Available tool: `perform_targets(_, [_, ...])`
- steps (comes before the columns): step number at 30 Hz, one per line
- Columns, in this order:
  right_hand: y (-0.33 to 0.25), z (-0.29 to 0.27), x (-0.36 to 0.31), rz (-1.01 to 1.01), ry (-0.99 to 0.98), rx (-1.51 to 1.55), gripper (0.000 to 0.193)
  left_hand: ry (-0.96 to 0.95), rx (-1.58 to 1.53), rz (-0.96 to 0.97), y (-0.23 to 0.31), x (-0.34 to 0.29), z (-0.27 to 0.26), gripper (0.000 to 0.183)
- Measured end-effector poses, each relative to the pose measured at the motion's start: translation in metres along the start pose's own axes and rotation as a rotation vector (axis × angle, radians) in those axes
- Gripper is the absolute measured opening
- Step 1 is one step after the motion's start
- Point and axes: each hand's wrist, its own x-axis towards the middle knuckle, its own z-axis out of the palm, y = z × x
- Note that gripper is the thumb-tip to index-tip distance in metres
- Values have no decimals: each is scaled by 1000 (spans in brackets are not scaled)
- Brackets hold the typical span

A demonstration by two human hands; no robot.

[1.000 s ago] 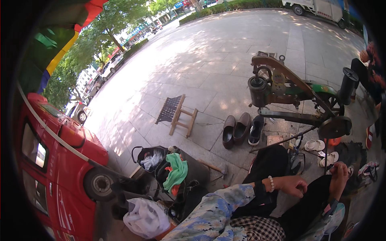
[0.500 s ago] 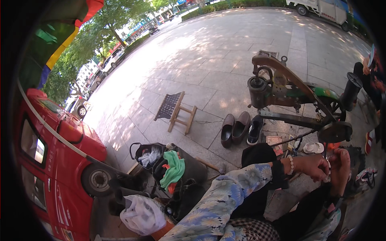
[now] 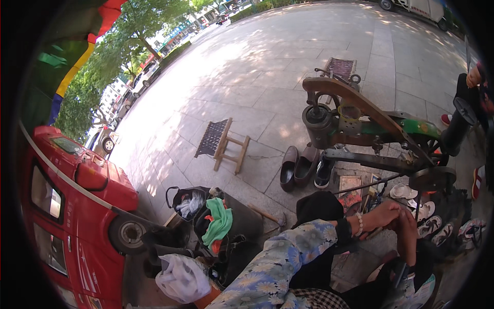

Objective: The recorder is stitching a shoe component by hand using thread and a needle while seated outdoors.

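Touching at the fingers, the left hand (image 3: 382, 213) and the right hand (image 3: 405, 225) are held close together in front of the knees. The fingers look bent, but I cannot tell how far open the hands are, or if a little thing is pinched between them, because the fingers hide that spot. A bracelet (image 3: 359, 225) of pale beads goes round the left wrist. Now make the hands the middle of a clock. A pale shoe (image 3: 403, 191) is near them at twelve o'clock, and patterned sandals (image 3: 430, 226) lie on the ground at three. A big metal machine (image 3: 360, 131) with a green part stands farther off, near twelve o'clock. Toward ten, two brown shoes (image 3: 289, 169) sit just beside a dark shoe (image 3: 323, 172), and a folding stool (image 3: 211, 138) stands farther out the same way. At nine there is a hammer (image 3: 265, 214), then a dark bin (image 3: 246, 219) with a green cloth (image 3: 217, 221) on it. A white plastic bag (image 3: 182, 278) is between eight and nine. A red car (image 3: 87, 226) is far off at nine.
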Motion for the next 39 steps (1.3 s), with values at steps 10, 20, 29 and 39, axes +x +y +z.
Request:
perform_targets(10, [7, 13, -5, 4, 132, -33, 46, 293, 134, 234, -5, 0, 2, 19])
perform_targets(20, [9, 23, -3, -103, -18, 121, 55, 121, 112, 308, -14, 4, -7, 22])
perform_targets(29, [2, 26, 0, -106, -3, 116, 54, 108, 6, 312, -6, 3, -6, 22])
perform_targets(39, [3, 25, 0, -116, 50, 96, 55, 87, -4, 317, -1, 2, -3, 17])
